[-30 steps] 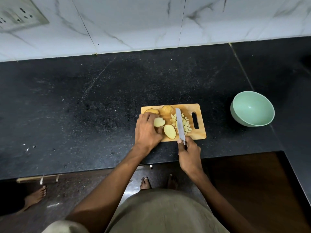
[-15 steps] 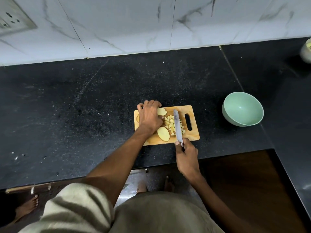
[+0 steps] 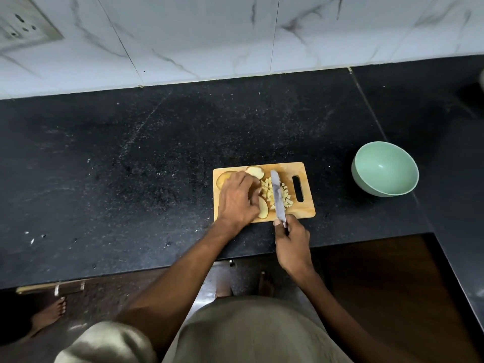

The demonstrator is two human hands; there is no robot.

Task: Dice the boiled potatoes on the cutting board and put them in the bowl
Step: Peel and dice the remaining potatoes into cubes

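Right hand point(image 3: 292, 242) grips knife point(image 3: 277, 197) over dice point(image 3: 285, 199) mid-board point(image 3: 301, 167), left hand point(image 3: 237, 197) holds a slice point(image 3: 262, 208) beside it, bowl point(image 3: 385, 169) empty right of board; advise fingertips curled clear of blade

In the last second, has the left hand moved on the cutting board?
Yes. The left hand reached toward the cutting board's far edge, then came back nearer.

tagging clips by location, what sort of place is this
Most likely a home kitchen: a black stone counter against a marble-tiled wall with a socket plate, and a wooden cutting board with diced potato beside a green bowl.
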